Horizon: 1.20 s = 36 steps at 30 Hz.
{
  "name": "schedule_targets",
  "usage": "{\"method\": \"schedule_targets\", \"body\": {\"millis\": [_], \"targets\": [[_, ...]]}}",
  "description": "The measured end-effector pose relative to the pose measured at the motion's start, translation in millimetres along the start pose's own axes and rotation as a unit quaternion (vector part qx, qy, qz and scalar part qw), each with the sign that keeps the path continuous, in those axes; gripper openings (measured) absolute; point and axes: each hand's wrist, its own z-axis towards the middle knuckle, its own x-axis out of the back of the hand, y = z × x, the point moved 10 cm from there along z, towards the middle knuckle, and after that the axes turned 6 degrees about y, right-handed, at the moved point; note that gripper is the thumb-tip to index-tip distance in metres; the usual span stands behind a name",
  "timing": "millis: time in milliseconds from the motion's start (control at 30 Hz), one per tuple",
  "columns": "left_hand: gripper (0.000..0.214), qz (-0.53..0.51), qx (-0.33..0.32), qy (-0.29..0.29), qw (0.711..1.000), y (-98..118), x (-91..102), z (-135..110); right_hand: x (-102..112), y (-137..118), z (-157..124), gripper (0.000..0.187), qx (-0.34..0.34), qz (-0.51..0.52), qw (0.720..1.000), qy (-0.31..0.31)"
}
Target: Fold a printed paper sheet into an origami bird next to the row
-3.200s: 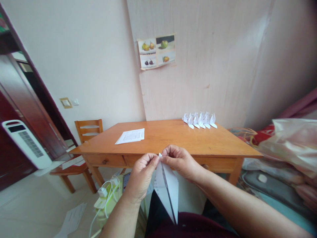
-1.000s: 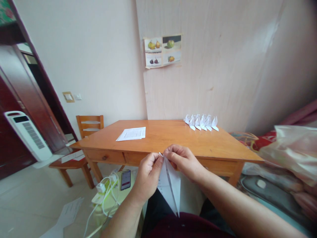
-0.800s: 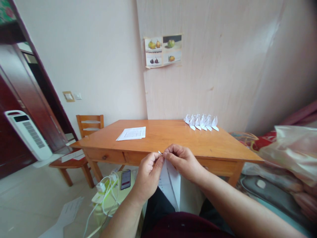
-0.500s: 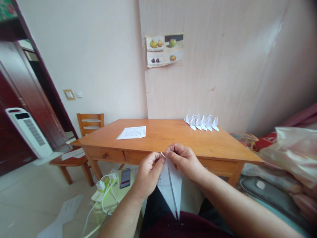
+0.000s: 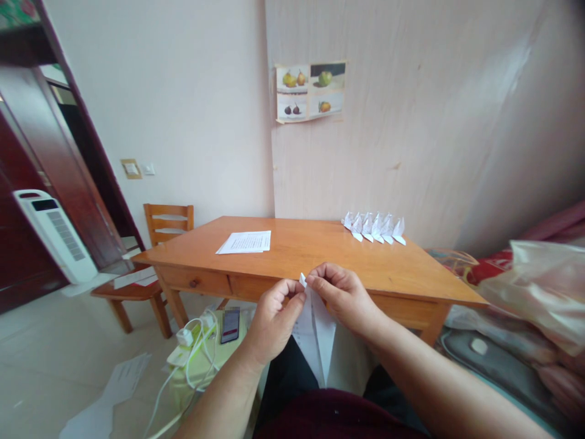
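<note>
Both of my hands pinch a white sheet of folded paper [image 5: 322, 335] near its top, above my lap and in front of the table edge. It is long and narrow, tapers to a point at the bottom, and shows faint print on its left part. My left hand [image 5: 280, 317] grips the left side, thumb against fingers. Close beside it, my right hand [image 5: 340, 296] pinches the right side near the tip. A small white point of the paper sticks up between the fingertips. The fingers hide the creases there.
On the wooden table [image 5: 301, 244] lie a stack of printed sheets [image 5: 244, 242] and several folded paper figures [image 5: 375, 227] in rows. Left of me, a small stool [image 5: 192, 372] bears a phone [image 5: 230, 325] and white cables [image 5: 201, 350]. Papers [image 5: 109, 396] lie on the floor; bags [image 5: 543, 292] are at right.
The paper's lower point has swung up slightly, away from my body, and its top tip now stands up more between my fingers. My hands stay nearly in place; the view shifted a little.
</note>
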Motion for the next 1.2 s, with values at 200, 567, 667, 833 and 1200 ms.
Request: {"method": "schedule_targets", "body": {"millis": [200, 567, 667, 833, 1200], "targets": [[0.014, -0.017, 0.002, 0.004, 1.000, -1, 0.2, 0, 0, -3, 0, 0.024, -0.002, -0.009, 1.000, -0.003], [0.016, -0.025, -0.043, 0.029, 0.998, 14, 5.1, -1, 0, -4, 1, 0.023, 0.006, 0.000, 1.000, -0.004], [0.023, -0.020, -0.038, 0.018, 0.999, 11, 3.8, -2, 3, -5, 3, 0.023, 0.009, 0.010, 1.000, 0.007], [0.032, -0.008, -0.033, -0.014, 0.999, 0, 2.3, -1, 8, -5, 3, 0.025, -0.001, 0.004, 1.000, 0.015], [0.030, -0.011, -0.058, 0.032, 0.998, -1, 10.9, -4, 13, -6, 6, 0.028, -0.004, 0.038, 0.999, 0.028]]}}
